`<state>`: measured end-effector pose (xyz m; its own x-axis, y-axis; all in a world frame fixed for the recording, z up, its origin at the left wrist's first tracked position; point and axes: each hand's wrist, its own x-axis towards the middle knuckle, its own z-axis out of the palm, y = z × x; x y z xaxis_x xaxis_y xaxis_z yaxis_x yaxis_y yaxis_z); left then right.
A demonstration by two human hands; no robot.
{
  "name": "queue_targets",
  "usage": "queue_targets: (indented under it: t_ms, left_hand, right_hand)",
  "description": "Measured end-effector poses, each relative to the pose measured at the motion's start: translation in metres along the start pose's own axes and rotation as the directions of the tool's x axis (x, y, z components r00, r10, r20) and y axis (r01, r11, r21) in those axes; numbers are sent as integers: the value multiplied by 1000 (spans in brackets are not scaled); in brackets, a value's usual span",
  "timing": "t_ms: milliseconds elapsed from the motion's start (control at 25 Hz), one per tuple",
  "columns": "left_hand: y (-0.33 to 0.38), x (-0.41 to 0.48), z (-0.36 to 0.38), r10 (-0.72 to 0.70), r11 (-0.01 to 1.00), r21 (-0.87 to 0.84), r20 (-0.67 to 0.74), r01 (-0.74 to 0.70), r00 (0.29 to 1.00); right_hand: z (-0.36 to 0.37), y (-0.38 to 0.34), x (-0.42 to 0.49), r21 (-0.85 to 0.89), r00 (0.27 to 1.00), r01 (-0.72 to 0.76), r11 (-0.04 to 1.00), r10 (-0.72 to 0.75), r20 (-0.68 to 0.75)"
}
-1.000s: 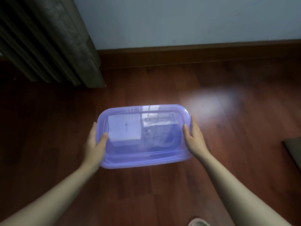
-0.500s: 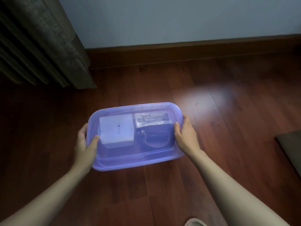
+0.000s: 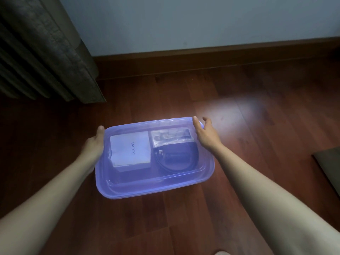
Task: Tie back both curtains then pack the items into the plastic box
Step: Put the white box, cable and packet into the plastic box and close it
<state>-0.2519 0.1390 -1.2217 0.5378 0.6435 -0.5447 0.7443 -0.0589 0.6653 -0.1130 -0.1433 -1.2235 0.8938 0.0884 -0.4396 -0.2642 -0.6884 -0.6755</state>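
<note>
Big dark reddish wood floor [image 3: 257,162] takes up most of the view, running under and past both hands. Out beyond the hands there's a pale blue-grey wall [image 3: 184,24] with a brown skirting board [image 3: 202,57] along the bottom. A heavy grey curtain [image 3: 46,52] hangs way off past the left hand, with its hem down at the floor.

The plastic box [image 3: 156,188], see-through purple-blue, sits right between the two hands. The lid [image 3: 139,179] looks to be on. Can't tell if it's resting on the floor or lifted a bit.

The hands are apart, one at each end. The left hand [image 3: 93,146] has hold of the left end, thumb laid along the rim at the far corner, with the fingers hidden under the side. The right hand [image 3: 207,134] is at the far right corner, thumb touching the rim there and fingers loose and spread, not wrapped round anything.

Inside the box, closest to the left hand, there's a white carton [image 3: 130,151] with small print on top. Over by the right hand are a coiled dark cable [image 3: 176,162] and a clear packet [image 3: 172,138] just beyond it.

A dark mat corner [image 3: 329,166] pokes in well off to the right of the right hand. There's a pale light patch [image 3: 224,111] on the floor just past that hand's fingertips.
</note>
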Motion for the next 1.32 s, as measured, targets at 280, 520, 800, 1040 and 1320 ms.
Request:
queue_targets:
  t_ms: [280, 520, 800, 1040, 1320]
  left_hand:
    - [1, -2, 1, 180, 929, 351, -145, -120, 973]
    - [-22, -7, -8, -48, 998, -43, 25, 49, 999]
    - [-61, -57, 14, -34, 999, -45, -176, 26, 984]
    - [-60, -37, -17, 21, 996, -76, -256, -41, 966]
    - [-91, -37, -133, -112, 984, -175, -407, 42, 907]
  right_hand:
    - [5, 4, 3, -21, 994, 50, 999, -52, -100]
    - [-2, 12, -10, -19, 995, -76, 997, 75, -65]
    - [14, 51, -72, 178, 968, -229, 957, 244, -65]
    - [25, 12, -57, 113, 982, -126, 986, 140, -126]
    - [95, -95, -73, 5, 997, 38, 999, -38, 62]
